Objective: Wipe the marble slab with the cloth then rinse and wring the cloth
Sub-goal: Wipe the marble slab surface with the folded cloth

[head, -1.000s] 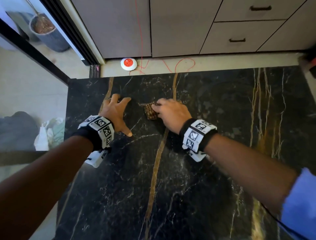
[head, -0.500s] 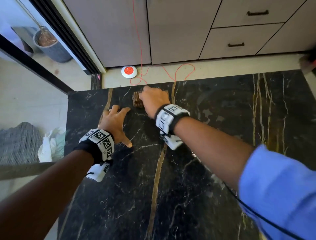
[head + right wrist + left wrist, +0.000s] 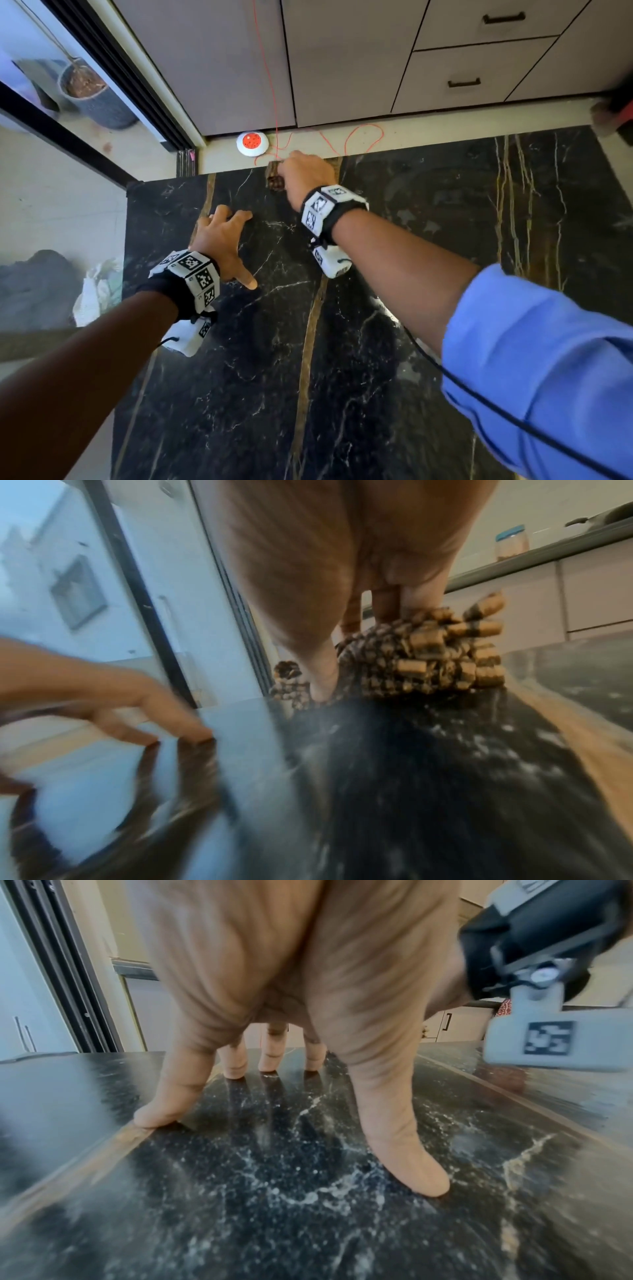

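Note:
The black marble slab (image 3: pixel 376 377) with gold and white veins fills the head view. My right hand (image 3: pixel 306 174) grips a bunched brown-and-black patterned cloth (image 3: pixel 274 178) at the slab's far edge, left of centre. In the right wrist view the cloth (image 3: pixel 428 656) is bunched under my fingers on the slab (image 3: pixel 445 777), and the thumb presses down beside it. My left hand (image 3: pixel 222 236) rests spread on the slab nearer to me, holding nothing. The left wrist view shows its fingertips (image 3: pixel 421 1177) touching the stone (image 3: pixel 274 1218). That hand (image 3: pixel 137 696) also shows blurred in the right wrist view.
Past the slab's far edge, a round white and red device (image 3: pixel 252 143) and a looping red wire (image 3: pixel 359 137) lie on the floor below grey cabinets (image 3: pixel 342 51). A sliding door track (image 3: pixel 137 85), a plant pot (image 3: pixel 92 92) and a white bag (image 3: pixel 92 294) are on the left.
My right hand has slid the cloth away from me and slightly left, from the slab's middle to its far edge. The left hand has stayed planted on the slab.

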`<act>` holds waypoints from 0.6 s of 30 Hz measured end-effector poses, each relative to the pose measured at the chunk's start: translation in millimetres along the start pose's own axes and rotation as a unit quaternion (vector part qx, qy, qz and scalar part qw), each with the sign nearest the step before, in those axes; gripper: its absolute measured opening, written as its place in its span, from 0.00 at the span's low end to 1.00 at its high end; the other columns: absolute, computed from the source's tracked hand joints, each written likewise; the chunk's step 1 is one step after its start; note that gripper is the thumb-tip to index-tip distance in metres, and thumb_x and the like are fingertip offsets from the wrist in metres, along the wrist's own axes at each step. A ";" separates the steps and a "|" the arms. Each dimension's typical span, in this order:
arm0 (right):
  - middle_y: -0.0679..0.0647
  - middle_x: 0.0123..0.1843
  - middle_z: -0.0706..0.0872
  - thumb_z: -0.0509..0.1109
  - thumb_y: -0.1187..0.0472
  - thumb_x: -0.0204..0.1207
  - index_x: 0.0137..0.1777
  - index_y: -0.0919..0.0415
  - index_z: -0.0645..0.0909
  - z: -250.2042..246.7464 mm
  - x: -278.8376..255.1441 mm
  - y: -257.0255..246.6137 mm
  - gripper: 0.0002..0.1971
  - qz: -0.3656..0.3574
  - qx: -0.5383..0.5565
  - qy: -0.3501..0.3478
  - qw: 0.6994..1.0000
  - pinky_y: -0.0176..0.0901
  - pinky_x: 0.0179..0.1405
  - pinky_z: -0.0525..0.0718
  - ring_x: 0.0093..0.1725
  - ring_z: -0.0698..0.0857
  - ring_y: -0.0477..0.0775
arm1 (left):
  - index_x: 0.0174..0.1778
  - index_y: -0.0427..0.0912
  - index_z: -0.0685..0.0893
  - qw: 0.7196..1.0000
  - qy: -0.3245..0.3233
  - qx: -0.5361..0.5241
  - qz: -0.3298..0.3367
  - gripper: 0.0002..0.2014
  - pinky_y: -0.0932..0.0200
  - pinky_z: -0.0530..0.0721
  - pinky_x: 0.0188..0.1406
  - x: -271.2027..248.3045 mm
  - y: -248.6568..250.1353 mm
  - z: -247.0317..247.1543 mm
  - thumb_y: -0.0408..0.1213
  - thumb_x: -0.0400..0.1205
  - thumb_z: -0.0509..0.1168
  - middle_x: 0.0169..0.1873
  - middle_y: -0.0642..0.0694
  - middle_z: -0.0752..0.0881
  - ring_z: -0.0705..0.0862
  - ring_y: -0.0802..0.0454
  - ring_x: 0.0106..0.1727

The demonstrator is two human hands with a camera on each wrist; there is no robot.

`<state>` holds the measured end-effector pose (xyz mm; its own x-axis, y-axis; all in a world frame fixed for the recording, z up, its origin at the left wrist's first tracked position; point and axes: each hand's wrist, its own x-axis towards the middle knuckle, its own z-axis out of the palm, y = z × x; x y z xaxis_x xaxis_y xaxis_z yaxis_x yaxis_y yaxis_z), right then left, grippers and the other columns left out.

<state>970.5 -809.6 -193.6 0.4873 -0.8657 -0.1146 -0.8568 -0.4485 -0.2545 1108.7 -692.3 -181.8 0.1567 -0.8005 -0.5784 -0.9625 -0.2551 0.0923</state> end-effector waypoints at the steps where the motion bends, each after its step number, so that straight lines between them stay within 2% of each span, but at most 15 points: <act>1: 0.57 0.55 0.82 0.64 0.62 0.81 0.61 0.59 0.83 2.6 -12.4 -0.5 0.11 -0.033 -0.007 -0.008 0.999 0.49 0.44 0.78 0.53 0.84 0.59 | 0.80 0.53 0.59 1.000 -0.001 0.004 -0.002 0.64 0.31 0.70 0.72 -0.3 0.6 -0.5 0.52 0.49 0.87 0.71 0.42 0.65 0.61 0.30 0.76; 3: 0.55 0.54 0.80 0.66 0.58 0.81 0.60 0.57 0.83 5.4 -42.1 10.5 0.10 -0.101 -0.004 -0.034 0.994 0.49 0.47 0.79 0.50 0.81 0.57 | 0.80 0.53 0.59 1.000 -0.003 0.008 0.000 0.64 0.30 0.70 0.72 -0.5 1.9 -0.9 0.52 0.49 0.87 0.72 0.42 0.64 0.60 0.30 0.76; 5: 0.53 0.52 0.80 0.65 0.55 0.81 0.60 0.53 0.82 2.1 -63.4 38.9 0.10 -0.123 0.017 -0.046 0.991 0.47 0.48 0.78 0.48 0.78 0.53 | 0.80 0.52 0.59 1.000 -0.004 0.007 0.002 0.64 0.30 0.70 0.72 -0.6 2.6 -1.3 0.51 0.50 0.87 0.72 0.42 0.64 0.60 0.30 0.76; 8: 0.52 0.52 0.81 0.63 0.57 0.83 0.63 0.49 0.82 -15.3 -47.2 92.3 0.12 -0.036 -0.032 -0.008 0.999 0.49 0.51 0.82 0.51 0.82 0.56 | 0.80 0.52 0.59 1.000 -0.002 0.008 0.002 0.63 0.32 0.70 0.72 -0.4 2.7 -1.3 0.51 0.50 0.87 0.71 0.42 0.65 0.62 0.30 0.75; 10: 0.55 0.58 0.85 0.65 0.57 0.83 0.66 0.49 0.82 -28.9 -20.0 121.1 0.14 0.034 -0.062 0.018 0.997 0.49 0.55 0.81 0.56 0.84 0.61 | 0.80 0.52 0.59 1.000 -0.002 0.012 0.000 0.64 0.32 0.70 0.72 -0.9 2.7 -1.1 0.51 0.50 0.87 0.72 0.41 0.65 0.62 0.30 0.75; 12: 0.60 0.63 0.85 0.67 0.58 0.81 0.68 0.52 0.83 -35.5 -1.6 131.0 0.16 0.086 -0.065 0.014 0.994 0.51 0.60 0.80 0.62 0.83 0.66 | 0.80 0.52 0.59 1.000 -0.002 0.008 0.000 0.63 0.32 0.71 0.72 -0.7 3.2 -0.1 0.51 0.50 0.87 0.72 0.42 0.64 0.62 0.30 0.75; 13: 0.61 0.63 0.86 0.67 0.60 0.81 0.66 0.55 0.84 -35.0 1.9 126.4 0.15 0.098 -0.059 0.008 0.993 0.52 0.60 0.80 0.62 0.83 0.67 | 0.80 0.52 0.59 1.000 -0.001 0.006 0.000 0.63 0.31 0.71 0.71 -0.7 3.3 0.1 0.51 0.50 0.87 0.72 0.42 0.64 0.62 0.30 0.75; 15: 0.61 0.59 0.87 0.66 0.62 0.82 0.63 0.58 0.85 -30.8 -5.7 108.3 0.13 0.088 -0.047 0.003 0.995 0.51 0.54 0.83 0.56 0.85 0.65 | 0.80 0.52 0.59 1.000 0.004 0.012 -0.001 0.64 0.31 0.71 0.71 -2.0 3.4 -0.2 0.51 0.49 0.87 0.72 0.42 0.65 0.63 0.31 0.74; 17: 0.55 0.52 0.85 0.64 0.58 0.83 0.60 0.58 0.84 -22.3 -28.6 94.3 0.11 0.061 -0.036 -0.002 0.997 0.47 0.43 0.80 0.46 0.83 0.58 | 0.80 0.52 0.59 1.000 0.006 0.016 0.000 0.64 0.31 0.71 0.71 -3.2 4.3 0.2 0.51 0.49 0.87 0.71 0.41 0.65 0.63 0.31 0.74; 18: 0.52 0.49 0.83 0.63 0.57 0.84 0.60 0.56 0.83 -19.5 -44.4 89.7 0.11 0.028 -0.033 -0.009 0.999 0.46 0.42 0.78 0.43 0.81 0.54 | 0.80 0.52 0.60 1.000 0.007 0.019 0.000 0.64 0.31 0.71 0.71 -3.4 4.9 -0.2 0.52 0.49 0.87 0.71 0.41 0.65 0.64 0.30 0.73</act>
<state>868.8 -815.8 -192.6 0.4411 -0.8857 -0.1448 -0.8916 -0.4142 -0.1831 1103.5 -690.9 -179.3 0.1598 -0.8078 -0.5673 -0.9700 -0.2351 0.0616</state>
